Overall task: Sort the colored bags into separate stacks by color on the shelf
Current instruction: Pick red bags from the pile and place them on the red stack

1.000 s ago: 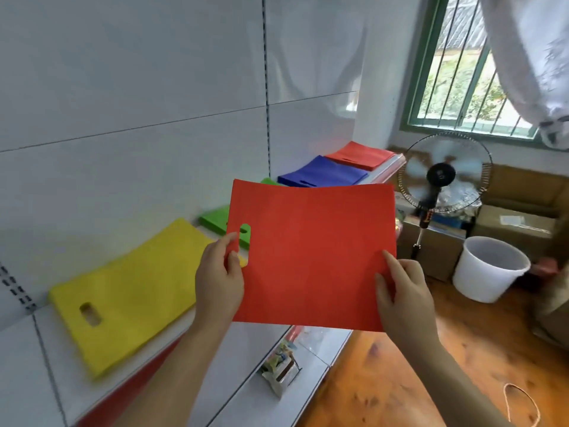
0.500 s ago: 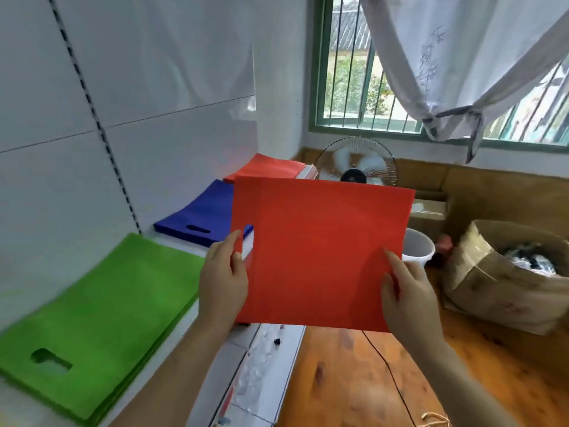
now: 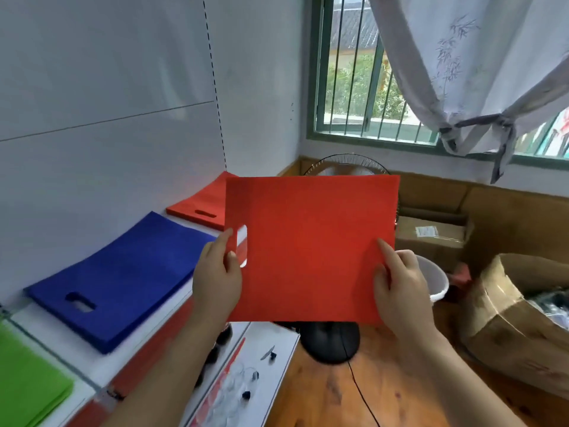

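Two bare forearms come up from the bottom edge of the head view, each ending in a bare hand. No sleeve, cuff, glove, watch or ring shows on either. The left hand [image 3: 217,280] and the right hand [image 3: 400,291] have slim fingers [image 3: 386,249] with short, plain nails; one nail shows clearly on the left thumb. Both forearms are slender, and the lower left one is blurred. Nothing more of the person is in view.
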Action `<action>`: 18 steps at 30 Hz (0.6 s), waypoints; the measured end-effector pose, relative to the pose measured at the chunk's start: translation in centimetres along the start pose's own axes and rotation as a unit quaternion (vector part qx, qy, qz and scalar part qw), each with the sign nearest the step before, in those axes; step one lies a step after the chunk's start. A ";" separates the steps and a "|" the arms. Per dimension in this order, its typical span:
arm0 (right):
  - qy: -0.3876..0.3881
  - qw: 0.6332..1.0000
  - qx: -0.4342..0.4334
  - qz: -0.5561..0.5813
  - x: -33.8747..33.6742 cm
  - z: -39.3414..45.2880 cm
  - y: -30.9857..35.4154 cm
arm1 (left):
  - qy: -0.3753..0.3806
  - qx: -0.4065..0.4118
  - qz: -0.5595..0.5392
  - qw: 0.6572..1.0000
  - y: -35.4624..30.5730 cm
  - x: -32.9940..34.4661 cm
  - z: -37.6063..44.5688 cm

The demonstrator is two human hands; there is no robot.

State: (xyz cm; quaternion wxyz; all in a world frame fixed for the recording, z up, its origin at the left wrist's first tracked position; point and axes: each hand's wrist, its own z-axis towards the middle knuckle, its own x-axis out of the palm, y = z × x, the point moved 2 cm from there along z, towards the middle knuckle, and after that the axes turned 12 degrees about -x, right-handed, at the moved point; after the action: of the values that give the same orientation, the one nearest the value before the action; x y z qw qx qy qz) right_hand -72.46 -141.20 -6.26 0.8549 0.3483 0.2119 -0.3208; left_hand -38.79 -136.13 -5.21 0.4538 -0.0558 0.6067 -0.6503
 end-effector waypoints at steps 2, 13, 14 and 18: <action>0.008 1.000 -0.010 0.011 1.9 2.5 -1.7 | -0.012 -0.012 0.003 1.000 -0.1 1.6 1.8; 0.045 0.994 -0.084 0.052 13.9 18.3 -8.0 | -0.080 -0.053 0.026 0.995 2.0 9.4 15.3; 0.049 0.993 -0.093 0.057 15.0 19.7 -8.3 | -0.086 -0.056 0.033 0.994 2.3 9.7 16.3; 0.074 0.987 -0.118 0.075 19.9 24.6 -9.0 | -0.117 -0.083 0.076 0.987 3.4 9.7 19.2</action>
State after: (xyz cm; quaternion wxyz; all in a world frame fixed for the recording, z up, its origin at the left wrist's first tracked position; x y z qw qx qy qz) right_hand -61.33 -172.11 -5.63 0.8935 0.2832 0.2842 -0.2017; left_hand -30.67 -156.18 -7.73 0.5635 -0.1232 0.6035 -0.5505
